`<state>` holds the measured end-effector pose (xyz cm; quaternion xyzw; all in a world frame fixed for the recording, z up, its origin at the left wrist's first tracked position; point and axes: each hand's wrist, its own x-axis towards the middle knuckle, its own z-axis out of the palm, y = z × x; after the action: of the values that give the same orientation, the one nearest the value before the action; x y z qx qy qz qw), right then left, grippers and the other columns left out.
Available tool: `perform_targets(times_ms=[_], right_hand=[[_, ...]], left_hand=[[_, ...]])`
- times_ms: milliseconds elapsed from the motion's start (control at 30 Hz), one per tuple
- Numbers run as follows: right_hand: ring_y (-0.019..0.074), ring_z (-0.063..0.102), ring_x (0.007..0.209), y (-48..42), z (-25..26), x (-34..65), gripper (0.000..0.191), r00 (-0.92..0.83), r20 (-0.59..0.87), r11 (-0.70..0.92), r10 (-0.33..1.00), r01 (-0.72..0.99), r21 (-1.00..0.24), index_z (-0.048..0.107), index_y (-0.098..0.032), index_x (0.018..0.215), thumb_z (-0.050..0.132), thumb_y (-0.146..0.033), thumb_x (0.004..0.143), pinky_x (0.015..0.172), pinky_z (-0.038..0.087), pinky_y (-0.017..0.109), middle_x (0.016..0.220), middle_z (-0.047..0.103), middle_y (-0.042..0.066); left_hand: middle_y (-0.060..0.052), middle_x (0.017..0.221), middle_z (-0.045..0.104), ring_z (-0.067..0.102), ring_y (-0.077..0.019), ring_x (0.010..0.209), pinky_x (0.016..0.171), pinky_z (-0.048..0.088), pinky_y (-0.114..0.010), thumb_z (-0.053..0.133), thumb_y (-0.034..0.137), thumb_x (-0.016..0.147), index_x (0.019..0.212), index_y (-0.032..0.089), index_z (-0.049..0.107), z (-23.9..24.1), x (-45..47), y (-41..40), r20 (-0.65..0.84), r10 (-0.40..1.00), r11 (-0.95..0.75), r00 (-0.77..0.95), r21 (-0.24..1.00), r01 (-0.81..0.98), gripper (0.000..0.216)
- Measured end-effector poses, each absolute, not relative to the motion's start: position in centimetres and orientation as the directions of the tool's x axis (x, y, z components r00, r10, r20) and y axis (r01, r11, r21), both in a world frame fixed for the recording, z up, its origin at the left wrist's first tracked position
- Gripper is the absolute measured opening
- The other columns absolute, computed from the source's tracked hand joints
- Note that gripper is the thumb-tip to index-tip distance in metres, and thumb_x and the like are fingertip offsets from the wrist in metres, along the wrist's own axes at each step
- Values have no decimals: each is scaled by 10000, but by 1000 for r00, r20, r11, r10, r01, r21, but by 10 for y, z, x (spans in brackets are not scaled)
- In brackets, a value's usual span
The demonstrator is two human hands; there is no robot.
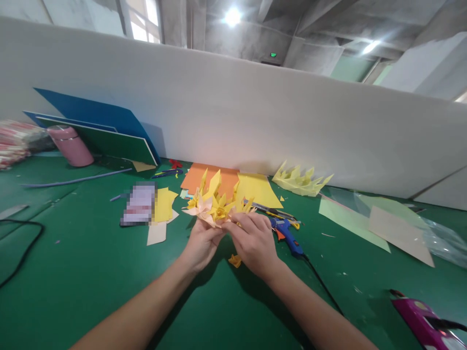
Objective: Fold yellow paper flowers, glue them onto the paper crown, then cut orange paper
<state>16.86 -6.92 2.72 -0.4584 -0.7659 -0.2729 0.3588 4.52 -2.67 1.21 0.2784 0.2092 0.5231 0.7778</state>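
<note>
Both hands hold up a yellow paper crown (215,187) with tall points and folded paper flowers along its front. My left hand (204,243) grips its lower edge from below, near a pale pink paper flower (205,210). Fingers of my right hand (255,240) are closed at the crown's right front, beside a yellow paper flower (220,212); what exactly they pinch is hidden. A small orange-yellow folded paper piece (235,261) lies on the table under my right wrist. Just right of that hand rests a blue glue gun (288,236).
Orange paper (193,177) and yellow paper (259,189) lie behind the crown. A pale yellow paper crown (301,180) stands by the white partition. Left are a phone (140,204), paper scraps (162,206) and a pink bottle (71,146). Right are green sheets (350,221) and a magenta power strip (419,316).
</note>
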Motion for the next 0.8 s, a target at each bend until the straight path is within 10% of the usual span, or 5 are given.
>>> perform_targets(times_ms=[600, 800], right_hand=[[184, 497, 823, -63, 38, 174, 201, -475, 674, 450, 566, 863, 230, 655, -199, 905, 456, -173, 921, 697, 327, 333, 993, 683, 44], [174, 540, 859, -72, 41, 176, 193, -398, 738, 512, 545, 855, 84, 639, -240, 1004, 485, -171, 911, 726, 347, 322, 965, 690, 14]], left_hand=[[-28, 1007, 712, 641, -163, 965, 865, 468, -239, 637, -10, 551, 1084, 211, 612, 16, 44, -27, 7, 928, 276, 373, 660, -699, 578], [-18, 1000, 707, 640, -179, 983, 918, 444, -282, 664, -10, 536, 1133, 227, 572, 14, 42, -24, -7, 935, 266, 355, 677, -686, 648]])
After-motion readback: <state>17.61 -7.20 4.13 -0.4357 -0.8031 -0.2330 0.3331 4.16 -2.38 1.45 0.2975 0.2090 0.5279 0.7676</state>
